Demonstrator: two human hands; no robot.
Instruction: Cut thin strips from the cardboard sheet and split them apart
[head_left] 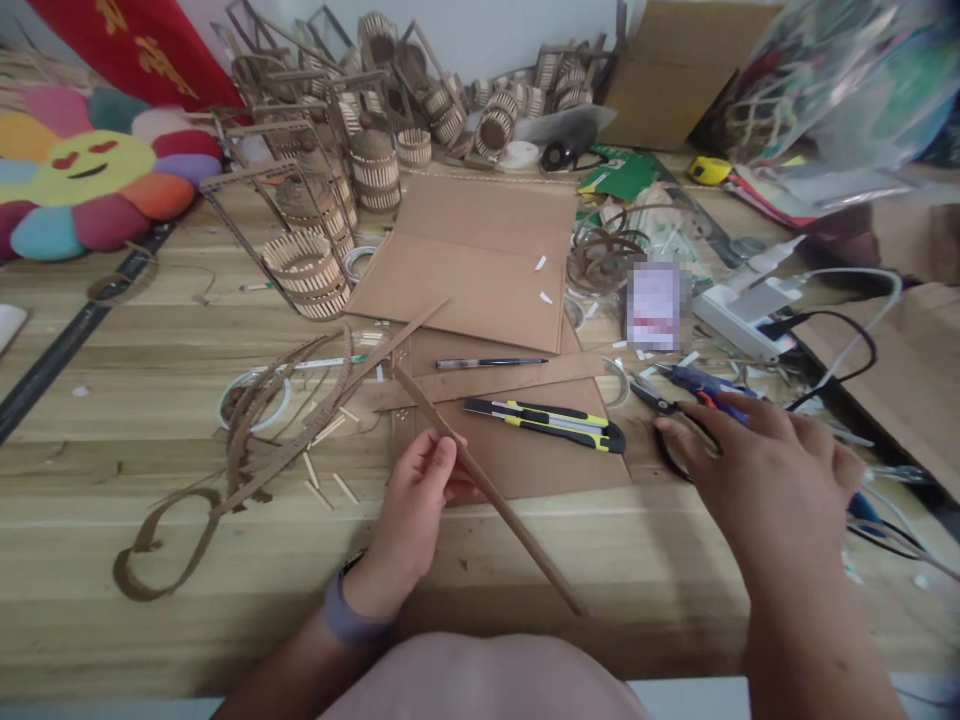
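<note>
My left hand (pixel 420 500) pinches a narrow brown cardboard strip (pixel 510 515) between thumb and fingers, the strip slanting down toward the table's front edge. On the right, my right hand (pixel 772 470) is bent over the black-handled scissors (pixel 664 408), thumb and forefinger closed about their handles; the blades point away from me. Blue-handled pliers (pixel 694 380) lie right behind, partly covered by the fingers. A yellow-and-black utility knife (pixel 544 420) and a black pen (pixel 491 363) rest on cardboard between the hands. Curled brown strips (pixel 255 450) lie left of my left hand.
Cardboard sheets (pixel 472 250) cover the table's middle. Small stick-sided buckets (pixel 307 270) crowd the back left. A white power strip (pixel 742 310) with cables stands at the right. Left of centre are a tape roll (pixel 281 405) and loose little sticks (pixel 328 430).
</note>
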